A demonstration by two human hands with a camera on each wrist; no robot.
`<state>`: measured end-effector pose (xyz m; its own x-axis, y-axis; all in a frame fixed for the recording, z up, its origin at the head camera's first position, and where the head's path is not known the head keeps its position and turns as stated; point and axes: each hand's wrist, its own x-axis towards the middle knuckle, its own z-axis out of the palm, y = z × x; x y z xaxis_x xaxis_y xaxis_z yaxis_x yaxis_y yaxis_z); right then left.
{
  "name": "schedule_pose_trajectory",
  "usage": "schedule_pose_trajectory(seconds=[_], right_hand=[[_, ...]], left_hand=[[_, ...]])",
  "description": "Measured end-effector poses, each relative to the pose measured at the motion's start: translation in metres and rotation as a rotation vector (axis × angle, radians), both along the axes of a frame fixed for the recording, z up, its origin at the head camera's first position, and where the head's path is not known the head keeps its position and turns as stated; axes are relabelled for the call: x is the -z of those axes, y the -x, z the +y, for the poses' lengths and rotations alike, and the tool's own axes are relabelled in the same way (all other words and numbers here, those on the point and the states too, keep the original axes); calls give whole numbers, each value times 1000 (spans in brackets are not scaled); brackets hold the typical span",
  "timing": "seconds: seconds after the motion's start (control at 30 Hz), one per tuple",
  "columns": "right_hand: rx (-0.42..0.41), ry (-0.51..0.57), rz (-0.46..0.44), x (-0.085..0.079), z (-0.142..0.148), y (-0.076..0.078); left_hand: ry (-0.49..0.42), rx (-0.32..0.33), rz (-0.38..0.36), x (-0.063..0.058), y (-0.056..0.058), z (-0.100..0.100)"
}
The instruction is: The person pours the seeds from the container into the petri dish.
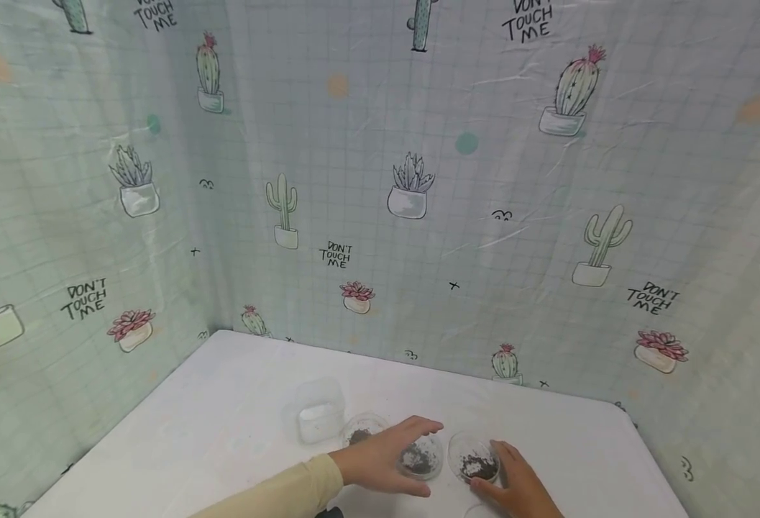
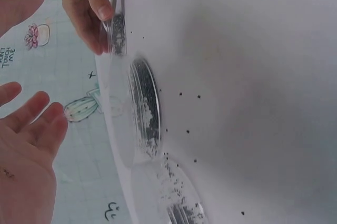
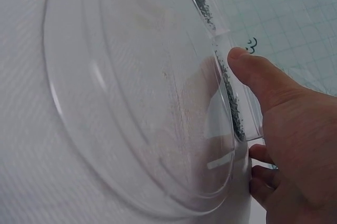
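Observation:
A clear round petri dish [image 1: 474,458] with dark granules and white bits stands at the right, and my right hand [image 1: 520,480] holds it by its side between thumb and fingers. My left hand [image 1: 380,457] is over the middle petri dish [image 1: 420,458], its thumb and fingers spread wide around it without gripping. Seen from the left wrist, these fingers [image 2: 39,113] are well apart from the dishes. A third petri dish [image 1: 359,434] with similar dark contents is partly hidden behind my left hand. In the right wrist view my right thumb [image 3: 253,69] lies along the dish.
An empty-looking clear plastic tub [image 1: 318,414] stands left of the dishes. A clear round lid or dish [image 3: 121,103] fills the foreground of the right wrist view. Several dark granules [image 2: 188,131] are scattered on the white table [image 1: 237,403]. A cactus-print curtain [image 1: 367,180] encloses the table.

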<state>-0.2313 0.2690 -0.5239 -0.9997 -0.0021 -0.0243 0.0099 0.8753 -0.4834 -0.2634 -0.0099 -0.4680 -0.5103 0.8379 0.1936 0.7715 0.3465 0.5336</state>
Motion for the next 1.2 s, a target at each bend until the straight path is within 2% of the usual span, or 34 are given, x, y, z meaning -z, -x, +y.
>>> schedule_pose_trajectory(seconds=[0.13,0.37,0.77,1.03,1.2], right_hand=[[-1,-3,7,-3,0,0],[1,-8,9,-4,0,0],[-11,-24,11,-1,0,1],[-51,-27,72,0,4,-1],[-71,-2,70,-2,4,-2]], left_hand=[[9,22,28,0,-2,5],[42,55,14,0,-8,13],[102,155,82,6,-14,25],[144,209,48,12,-17,37],[178,234,1,17,-17,43]])
